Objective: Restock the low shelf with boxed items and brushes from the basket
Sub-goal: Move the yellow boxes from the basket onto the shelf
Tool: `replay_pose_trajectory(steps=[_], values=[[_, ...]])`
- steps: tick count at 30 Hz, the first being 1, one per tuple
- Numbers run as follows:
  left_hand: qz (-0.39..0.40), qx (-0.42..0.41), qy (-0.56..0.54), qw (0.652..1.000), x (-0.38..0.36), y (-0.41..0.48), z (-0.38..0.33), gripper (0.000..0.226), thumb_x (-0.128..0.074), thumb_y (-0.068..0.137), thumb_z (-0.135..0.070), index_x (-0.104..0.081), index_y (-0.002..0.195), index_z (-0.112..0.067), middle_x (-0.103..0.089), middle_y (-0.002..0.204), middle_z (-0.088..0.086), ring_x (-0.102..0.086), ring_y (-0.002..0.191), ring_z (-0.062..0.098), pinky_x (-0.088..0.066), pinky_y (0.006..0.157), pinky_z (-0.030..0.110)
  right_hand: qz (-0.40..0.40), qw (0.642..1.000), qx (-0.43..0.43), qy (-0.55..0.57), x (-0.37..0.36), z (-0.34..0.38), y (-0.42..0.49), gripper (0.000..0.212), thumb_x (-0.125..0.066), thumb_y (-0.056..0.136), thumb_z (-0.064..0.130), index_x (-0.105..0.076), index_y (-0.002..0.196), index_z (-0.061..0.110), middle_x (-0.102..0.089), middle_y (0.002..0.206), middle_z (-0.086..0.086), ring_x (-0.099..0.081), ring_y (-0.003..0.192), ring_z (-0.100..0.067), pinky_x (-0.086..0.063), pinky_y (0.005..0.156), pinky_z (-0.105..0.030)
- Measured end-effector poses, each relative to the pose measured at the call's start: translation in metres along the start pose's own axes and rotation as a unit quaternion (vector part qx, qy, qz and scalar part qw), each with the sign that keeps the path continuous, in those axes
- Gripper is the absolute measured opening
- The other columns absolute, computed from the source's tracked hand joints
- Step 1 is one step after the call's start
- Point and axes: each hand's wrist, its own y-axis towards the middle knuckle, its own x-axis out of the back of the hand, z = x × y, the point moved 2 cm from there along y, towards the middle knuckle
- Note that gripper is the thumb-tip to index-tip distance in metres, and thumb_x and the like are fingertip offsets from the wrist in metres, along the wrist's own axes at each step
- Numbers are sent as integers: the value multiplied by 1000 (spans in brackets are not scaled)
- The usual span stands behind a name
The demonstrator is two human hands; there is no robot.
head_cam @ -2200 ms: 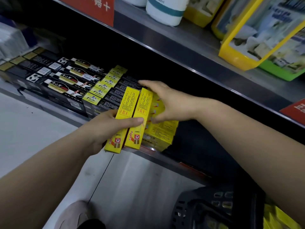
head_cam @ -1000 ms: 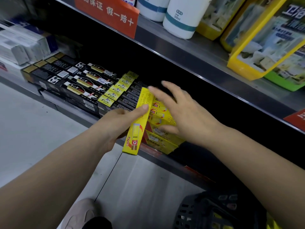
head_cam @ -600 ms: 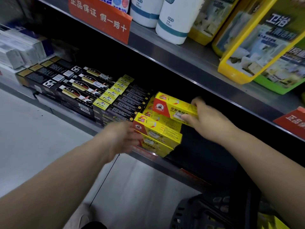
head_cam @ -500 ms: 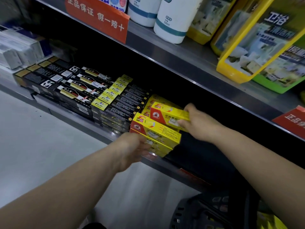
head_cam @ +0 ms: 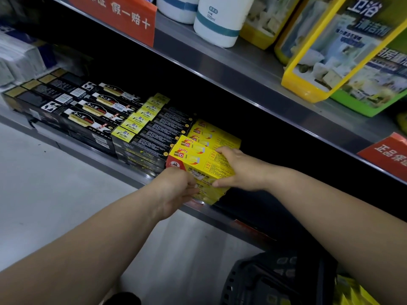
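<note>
**Item:** yellow boxes [head_cam: 204, 160]. Long, flat cartons, bright yellow with red print, a red end panel with a small emblem, and fine text blocks on the top face. They are stacked several high in rows.

**Location:** on the low shelf [head_cam: 130, 176], at its front edge, just to the right of the black boxes [head_cam: 92, 119] and touching them. The near corner of the stack overhangs the shelf lip.

**Right hand [head_cam: 240, 170]:** clasps the right end of the front top boxes, fingers over the top face and thumb along the near side.

**Left hand [head_cam: 174, 190]:** fingers bent, tips against the near face of the stack. Whether it grips or only presses cannot be told.

**Basket [head_cam: 264, 280]:** dark plastic, on the floor [head_cam: 55, 205] below the right forearm, with blurred yellow packaging beside it.

**Above:** upper shelf [head_cam: 253, 69] carrying white bottles [head_cam: 218, 25] with a teal band, and a red sign [head_cam: 123, 14] on its edge.
</note>
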Motion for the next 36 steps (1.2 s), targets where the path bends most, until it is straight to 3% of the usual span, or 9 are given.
replay_pose_trajectory(steps=[5, 9, 12, 15, 18, 21, 27, 31, 36], values=[[-21, -26, 94, 995, 12, -28, -3, 24, -52, 91, -4, -60, 114, -2, -65, 115, 14, -62, 105, 26, -46, 77, 31, -55, 998, -4, -13, 16, 9, -19, 91, -71, 76, 48, -19, 146, 21, -27, 149, -10, -34, 134, -25, -33, 109, -34], [-8, -86, 212, 973, 3, -73, -19, 25, -56, 91, -8, -64, 114, -11, -66, 114, 8, -61, 106, 21, -48, 89, 33, -152, 984, 55, 68, 39, 15, -79, 54, -72, 80, 35, -47, 127, 25, -47, 130, -1, -50, 116, -16, -42, 98, -28], [34, -155, 270, 950, -30, -118, -37, 20, -52, 92, -11, -67, 103, -19, -71, 101, -1, -64, 99, 16, -49, 90, 29, -159, 973, 98, 138, 44, 8, -149, 45, -73, 79, 32, -50, 117, 35, -51, 119, 9, -55, 103, -7, -48, 87, -21], [66, -233, 347, 906, -78, -163, -42, 20, -49, 91, -10, -66, 87, -21, -70, 91, -2, -62, 84, 12, -48, 72, 14, -160, 961, 108, 197, 36, -8, -220, 44, -74, 77, 31, -46, 108, 47, -52, 116, 17, -57, 96, 1, -49, 85, -18], [107, -277, 440, 848, -125, -196, -19, 22, -52, 89, -9, -63, 80, -25, -72, 94, 6, -61, 79, 17, -50, 69, 28, -166, 957, 81, 224, 9, -37, -278, 43, -75, 77, 29, -48, 106, 48, -55, 112, 21, -58, 94, 4, -49, 83, -15], [153, -287, 522, 788, -161, -208, 20, 14, -53, 89, -17, -62, 89, -29, -70, 94, -3, -64, 84, 14, -52, 81, 32, -151, 966, 28, 207, -29, -75, -316, 43, -72, 79, 32, -44, 104, 54, -50, 115, 25, -57, 94, 8, -48, 83, -13], [210, -237, 564, 763, -213, -198, 102, 15, -54, 91, -21, -66, 100, -20, -65, 89, -8, -62, 85, 12, -48, 70, 21, -97, 954, -150, 242, -129, -176, -343, 40, -72, 81, 32, -51, 115, 33, -49, 126, 8, -55, 102, -9, -48, 84, -26], [218, -238, 579, 749, -225, -185, 126, 12, -56, 89, -20, -66, 95, -22, -63, 84, -13, -60, 80, 6, -47, 73, 20, 8, 975, -183, 128, -178, -205, -332, 61, -70, 82, 36, -43, 135, 21, -45, 134, -4, -49, 118, -20, -41, 87, -24], [218, -212, 597, 743, -222, -174, 137, 8, -58, 88, -25, -65, 89, -30, -64, 84, -13, -61, 82, 4, -51, 79, 25, 29, 982, -184, -26, -205, -190, -306, 63, -63, 83, 44, -38, 138, 25, -48, 133, -5, -51, 118, -27, -48, 91, -43]])
